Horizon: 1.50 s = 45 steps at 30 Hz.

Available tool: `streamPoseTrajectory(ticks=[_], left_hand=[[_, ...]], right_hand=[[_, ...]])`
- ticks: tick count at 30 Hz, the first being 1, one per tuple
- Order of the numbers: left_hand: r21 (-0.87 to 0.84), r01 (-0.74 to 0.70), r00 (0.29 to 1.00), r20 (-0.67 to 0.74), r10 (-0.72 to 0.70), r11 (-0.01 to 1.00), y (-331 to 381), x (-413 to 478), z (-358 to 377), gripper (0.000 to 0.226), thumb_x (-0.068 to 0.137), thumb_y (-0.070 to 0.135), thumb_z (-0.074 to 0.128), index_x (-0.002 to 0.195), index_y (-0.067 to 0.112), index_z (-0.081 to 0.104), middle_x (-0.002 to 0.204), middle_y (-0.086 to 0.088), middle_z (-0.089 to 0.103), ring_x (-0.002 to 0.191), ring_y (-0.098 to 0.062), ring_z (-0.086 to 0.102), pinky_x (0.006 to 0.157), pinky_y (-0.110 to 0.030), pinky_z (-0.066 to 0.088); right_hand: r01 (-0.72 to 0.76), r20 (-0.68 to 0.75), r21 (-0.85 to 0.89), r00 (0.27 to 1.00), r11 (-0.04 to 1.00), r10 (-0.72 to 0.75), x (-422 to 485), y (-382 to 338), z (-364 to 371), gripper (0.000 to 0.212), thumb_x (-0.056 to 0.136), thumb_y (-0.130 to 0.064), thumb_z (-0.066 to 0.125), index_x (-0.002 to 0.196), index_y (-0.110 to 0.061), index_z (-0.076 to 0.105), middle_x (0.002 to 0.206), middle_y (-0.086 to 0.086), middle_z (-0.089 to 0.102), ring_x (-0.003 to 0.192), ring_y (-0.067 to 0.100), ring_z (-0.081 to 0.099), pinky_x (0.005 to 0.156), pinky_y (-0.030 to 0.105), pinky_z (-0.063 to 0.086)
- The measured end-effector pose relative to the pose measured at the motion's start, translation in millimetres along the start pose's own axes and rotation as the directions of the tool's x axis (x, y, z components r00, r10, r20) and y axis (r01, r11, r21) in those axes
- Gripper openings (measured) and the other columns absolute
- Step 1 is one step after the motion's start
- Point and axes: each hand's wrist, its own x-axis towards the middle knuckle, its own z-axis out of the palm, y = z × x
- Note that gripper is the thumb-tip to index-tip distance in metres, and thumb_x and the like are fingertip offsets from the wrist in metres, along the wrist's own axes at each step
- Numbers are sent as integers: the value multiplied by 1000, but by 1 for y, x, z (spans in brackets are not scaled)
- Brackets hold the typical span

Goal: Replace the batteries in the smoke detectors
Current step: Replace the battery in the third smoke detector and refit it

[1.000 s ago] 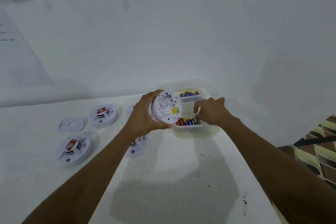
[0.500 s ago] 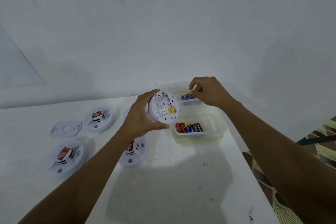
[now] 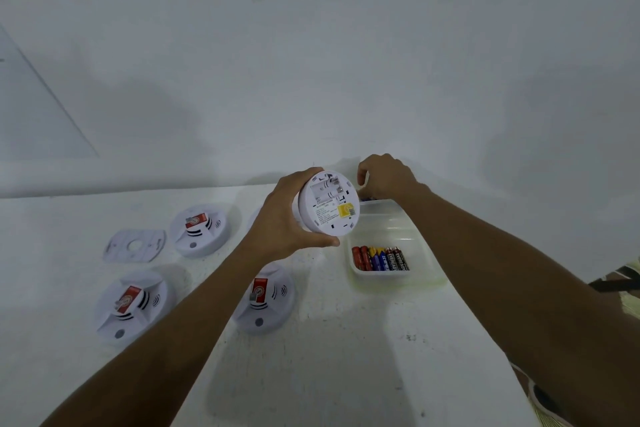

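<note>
The left hand (image 3: 280, 222) is closed around a round white smoke detector (image 3: 329, 203) and holds it above the white surface (image 3: 329, 357), with its back side turned toward the camera. On this back side the battery compartment (image 3: 325, 189) is open, its metal contacts can be seen, and I see no battery in it; below it there is a printed label with a yellow sticker (image 3: 346, 210). The right hand (image 3: 386, 177) is behind the detector, over the far container (image 3: 377, 203), with its fingers curled downward; whether they pinch something I cannot tell, because the fingertips are hidden. Only a small part of the far container shows, with a few dark battery ends at its edge. The near container (image 3: 420, 253), of clear plastic, stands on the surface just in front of the far one, and a row of batteries (image 3: 380, 258) lies in its left part, red, blue-yellow and black ones side by side. Three more smoke detectors rest on the surface to the left, each with a red tag on top: one far (image 3: 199, 229), one near left (image 3: 133, 305), and one partly under the left forearm (image 3: 265, 298). A flat white mounting plate (image 3: 135, 246) lies beside the far detector, on its left.
</note>
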Motion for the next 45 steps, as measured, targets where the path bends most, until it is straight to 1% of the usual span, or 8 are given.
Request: streamPoseTrajectory(ticks=[9,12,17,22,30,37,41,45], left_hand=[[-7,56,998,-14,-56,998,-10,-4,-4,104,48,48,89,138,28,42,137,10,51,124,-7,46,107,-41,43],[-4,56,998,-8,-56,998,-6,-6,-3,101,48,48,88,136,32,41,136,11,51,124,-7,46,108,-40,43],[-4,15,1000,-18,-15,1000,4,-10,-1,104,47,47,91,137,34,42,133,17,50,123,-2,46,106,-37,44],[10,-35,999,-30,35,999,19,-16,0,94,49,49,88,128,47,38,129,20,51,120,-7,49,103,-34,46],[-3,-25,999,-44,25,1000,24,-27,-3,92,49,51,87,126,50,36,121,36,48,113,15,47,92,-3,37],[-39,-12,997,-73,9,999,26,-25,-8,89,48,78,72,123,48,35,123,33,44,111,21,45,91,3,33],[-32,6,999,-41,-8,999,14,-25,-11,91,54,56,84,130,44,37,126,30,48,114,12,49,92,-2,38],[-25,3,1000,-24,-3,1000,4,-22,-11,101,51,46,92,138,33,41,131,22,52,120,4,48,98,-12,41]], right_hand=[[64,-58,362,997,930,-46,-27,-6,-26,18,84,-21,75,102,-21,74,89,5,74,79,13,67,64,18,45],[135,-175,521,983,843,-50,-56,-16,-42,9,85,-18,73,94,-19,74,83,4,76,60,1,60,53,13,42],[197,-263,756,965,624,14,-98,-38,-52,8,82,-19,76,85,-18,69,78,3,76,70,28,62,65,38,49],[215,-346,708,936,673,64,-118,-54,-30,12,83,-20,78,79,-18,67,75,-5,71,63,-6,61,57,7,44],[331,-594,572,798,751,101,-133,-74,11,19,87,-27,71,75,-13,68,84,-4,64,82,8,60,71,26,50],[404,-624,442,780,801,-49,-141,-77,34,34,97,-31,51,117,-13,71,132,6,58,113,7,54,89,25,52],[473,-604,456,786,754,-128,-133,-64,34,28,96,-27,56,113,-14,73,126,1,59,101,3,60,77,19,55],[413,-540,520,837,748,-87,-109,-40,4,13,93,-19,64,99,-16,76,97,-6,71,82,-6,63,68,9,48]])
